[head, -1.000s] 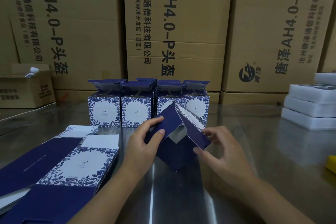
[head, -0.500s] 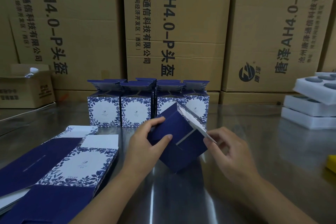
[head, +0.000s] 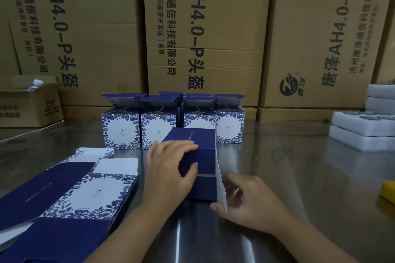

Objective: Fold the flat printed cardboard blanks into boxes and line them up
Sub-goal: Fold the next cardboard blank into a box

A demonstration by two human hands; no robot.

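Head view, vs half a second ago: the box point(head: 198, 156) is no longer tipped up on a corner. It now lies squared on the table point(head: 299, 177), just in front of the row of folded boxes point(head: 171, 121), with the end flaps closed down apart from one.

Left hand point(head: 171, 168) has moved from the side to the top: fingers lie over the upper panel, thumb pressed on the near face, gripping the near top edge.

Right hand point(head: 250, 203) has dropped lower. Thumb and curled fingers pinch the bottom of the last flap point(head: 221, 188), which stands on edge off the box's right side.

At far right, the foam tray point(head: 363, 123) with round pockets sits lower on its stack than before.

Materials:
- Box is thin matte card, navy outside. The flap's inner side is plain white.
- Folded boxes have white fronts with blue leaf borders and stand upright with their top flaps open.
- Flat blanks point(head: 85, 194) are stacked at left, same print, edges fanned slightly.
- Table is brushed steel, streaky and reflective.
- Behind it is a wall of big brown corrugated cartons point(head: 203, 28) with black print.
- Foam trays are white and blocky.
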